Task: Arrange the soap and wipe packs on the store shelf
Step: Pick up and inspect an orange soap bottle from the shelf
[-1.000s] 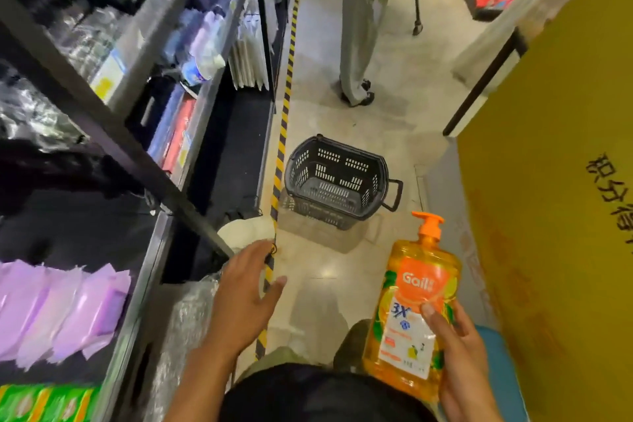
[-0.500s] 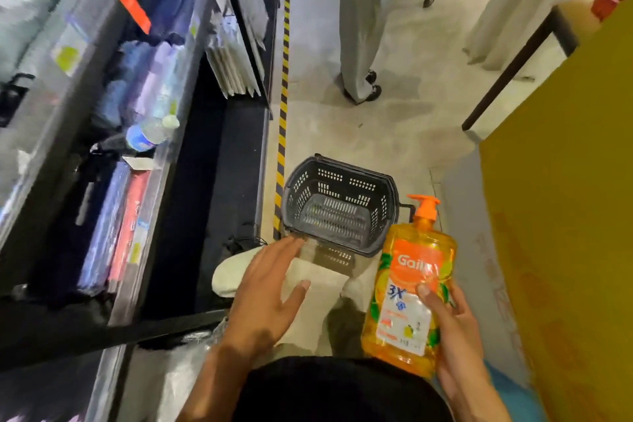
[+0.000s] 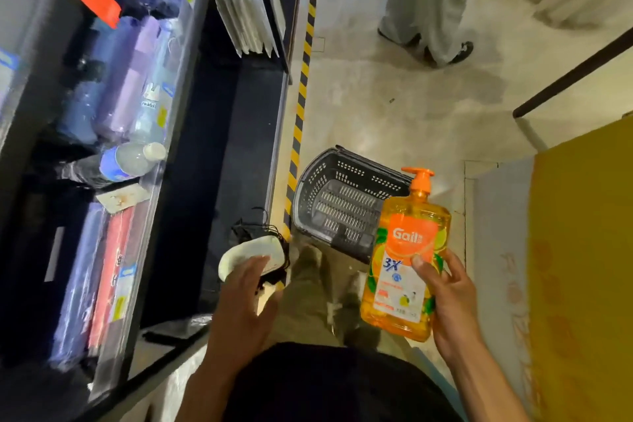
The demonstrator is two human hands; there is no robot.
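Note:
My right hand (image 3: 448, 302) grips an orange pump bottle of liquid soap (image 3: 406, 260) from its right side, upright, above the floor. My left hand (image 3: 241, 305) hovers with relaxed, spread fingers and holds nothing, just over a white object (image 3: 250, 255) at the shelf's foot. The store shelf (image 3: 164, 161) runs along the left, with blue and purple packs (image 3: 116, 79) and a lying water bottle (image 3: 132, 159) on it.
A dark plastic shopping basket (image 3: 342, 202) stands on the floor just ahead of my feet, beside the yellow-black floor tape (image 3: 301, 93). Another person's legs (image 3: 428, 10) stand further down the aisle. A yellow panel (image 3: 582, 267) closes off the right side.
My view has tilted further down and closer to the shelf and basket. The soap bottle stays in my right hand; my left hand stays open near the shelf's foot.

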